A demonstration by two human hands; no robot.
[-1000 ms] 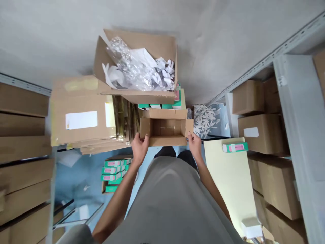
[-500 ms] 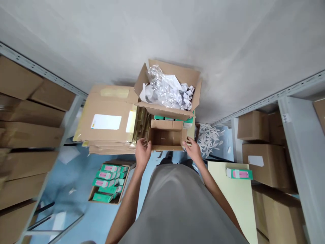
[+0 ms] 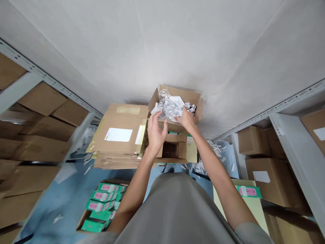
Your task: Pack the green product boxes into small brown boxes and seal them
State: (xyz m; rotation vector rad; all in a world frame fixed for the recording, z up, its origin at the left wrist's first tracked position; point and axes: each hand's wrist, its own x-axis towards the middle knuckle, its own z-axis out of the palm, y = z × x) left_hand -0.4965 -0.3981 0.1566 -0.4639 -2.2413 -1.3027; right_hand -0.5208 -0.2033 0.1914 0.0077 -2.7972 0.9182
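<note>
My left hand point(image 3: 156, 133) is raised over the near left corner of an open carton point(image 3: 180, 93), its fingers curved and apart, with nothing in it. My right hand point(image 3: 187, 119) reaches over the carton's near edge, thumb and fingers spread against the crumpled white paper and clear plastic wrap point(image 3: 172, 105) inside; no firm grip shows. Below my hands, a smaller open cardboard box point(image 3: 170, 149) stands unheld, partly covered by my left hand and forearm. Bits of green boxes show between the two cartons.
Flattened cardboard point(image 3: 119, 118) is stacked to the left. A carton of green boxes point(image 3: 104, 203) sits lower left. On a pale board point(image 3: 256, 210) at right lies one green box point(image 3: 247, 191). Shelves of brown cartons point(image 3: 269, 179) flank both sides; paper scraps point(image 3: 200, 166) litter the blue floor.
Both hands have let go of the small cardboard box and moved up to the carton of wrap. The small box now stands with flaps up. The view has shifted.
</note>
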